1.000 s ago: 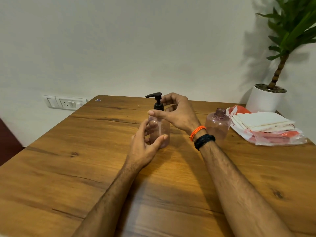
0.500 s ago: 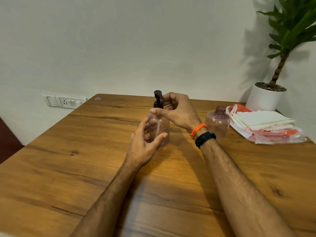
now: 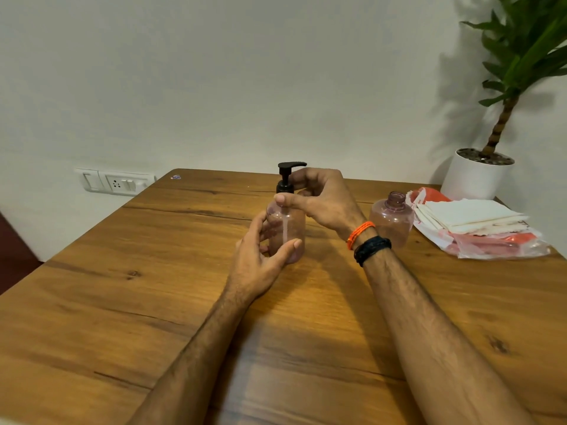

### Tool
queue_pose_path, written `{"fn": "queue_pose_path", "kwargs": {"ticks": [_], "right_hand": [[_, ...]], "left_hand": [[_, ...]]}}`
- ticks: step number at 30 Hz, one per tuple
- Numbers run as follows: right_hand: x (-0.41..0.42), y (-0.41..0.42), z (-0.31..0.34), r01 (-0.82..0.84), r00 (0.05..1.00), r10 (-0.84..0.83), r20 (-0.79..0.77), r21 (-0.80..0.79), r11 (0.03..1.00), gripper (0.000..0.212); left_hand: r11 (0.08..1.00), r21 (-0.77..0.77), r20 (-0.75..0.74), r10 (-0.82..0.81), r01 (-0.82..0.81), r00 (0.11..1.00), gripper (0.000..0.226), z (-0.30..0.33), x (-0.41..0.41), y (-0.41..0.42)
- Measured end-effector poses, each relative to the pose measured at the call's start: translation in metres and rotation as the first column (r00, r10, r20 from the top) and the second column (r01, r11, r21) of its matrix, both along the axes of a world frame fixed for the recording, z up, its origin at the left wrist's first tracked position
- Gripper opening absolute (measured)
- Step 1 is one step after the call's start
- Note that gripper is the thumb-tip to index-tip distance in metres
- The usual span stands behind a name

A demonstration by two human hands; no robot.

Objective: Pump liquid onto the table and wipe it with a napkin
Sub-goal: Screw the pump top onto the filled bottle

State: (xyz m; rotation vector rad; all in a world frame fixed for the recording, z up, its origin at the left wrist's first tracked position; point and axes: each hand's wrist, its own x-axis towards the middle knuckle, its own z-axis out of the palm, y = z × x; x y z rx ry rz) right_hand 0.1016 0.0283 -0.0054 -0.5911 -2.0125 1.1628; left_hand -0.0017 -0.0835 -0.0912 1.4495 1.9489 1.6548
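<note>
Pump bottle (image 3: pixel 287 228) stands mid-frame, left hand (image 3: pixel 257 256) cupping its body, right hand (image 3: pixel 322 200) gripping the black collar; fingers hide its far side.

I am seeing two bottles (image 3: pixel 287 228) (image 3: pixel 391 220), one stack of napkins (image 3: pixel 466 214), one potted plant (image 3: pixel 478 176), and my two hands (image 3: pixel 260 256) (image 3: pixel 322 199).

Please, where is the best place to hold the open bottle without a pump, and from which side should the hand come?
Grip the open bottle around its wide round body, probably from the near side: it stands upright, the napkins crowd its right, and its neck is narrow.
</note>
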Motion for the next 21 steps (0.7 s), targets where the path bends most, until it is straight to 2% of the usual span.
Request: {"fn": "queue_pose_path", "kwargs": {"ticks": [5,11,21], "right_hand": [[0.004,-0.002,0.003,-0.045,0.999,0.045,-0.012,-0.007,0.999,0.039],[0.005,-0.008,0.020,0.016,0.987,-0.023,-0.161,-0.045,0.999,0.033],[0.012,-0.012,0.086,0.091,0.967,-0.084,-0.239,0.019,0.996,0.031]], "left_hand": [[1.000,-0.004,0.011,-0.010,0.010,1.000,0.076,0.000,0.000,-0.002],[0.999,-0.011,0.043,-0.030,0.031,0.999,0.076,0.001,0.000,-0.002],[0.999,-0.024,0.151,-0.034,0.037,0.988,0.077,0.004,0.004,-0.005]]}}
